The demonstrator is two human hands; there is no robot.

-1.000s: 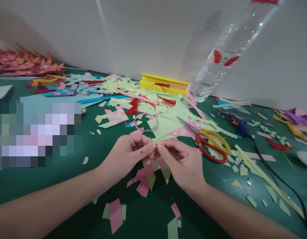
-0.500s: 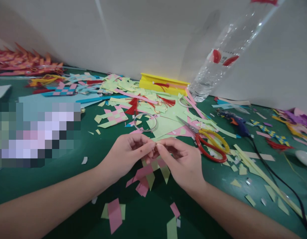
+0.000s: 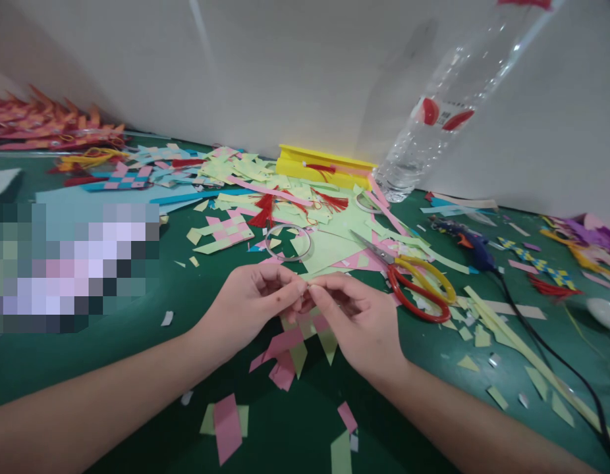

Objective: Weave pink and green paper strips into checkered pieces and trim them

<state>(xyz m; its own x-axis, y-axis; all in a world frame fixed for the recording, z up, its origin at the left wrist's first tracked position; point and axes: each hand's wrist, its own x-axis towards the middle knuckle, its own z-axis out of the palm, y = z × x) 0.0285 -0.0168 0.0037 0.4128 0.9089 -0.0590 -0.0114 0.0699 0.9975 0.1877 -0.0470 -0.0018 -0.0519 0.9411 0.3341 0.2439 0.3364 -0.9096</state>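
Note:
My left hand (image 3: 260, 299) and my right hand (image 3: 360, 316) meet fingertip to fingertip at the middle of the view. Both are closed in a pinch; whatever sits between the fingertips is too small or hidden to name. Beneath them lies a woven pink and pale green paper piece (image 3: 288, 342), partly covered by the fingers. Just beyond the fingers is a roll of clear tape (image 3: 268, 243), lying on its side. Scissors (image 3: 418, 286) with red and yellow handles rest to the right of my right hand, blades pointing away to the left.
Paper strips and scraps (image 3: 236, 168) with red tassels (image 3: 265, 209) spread along the wall. A yellow folded piece (image 3: 329, 168) and a tilted-looking plastic bottle (image 3: 433, 118) stand behind. On the right lie a blue glue gun (image 3: 475, 250), its black cord (image 3: 547, 342) and a white round object (image 3: 605, 312).
Both hands have shifted very slightly to the left, still pinched together. The things on the table lie as before.

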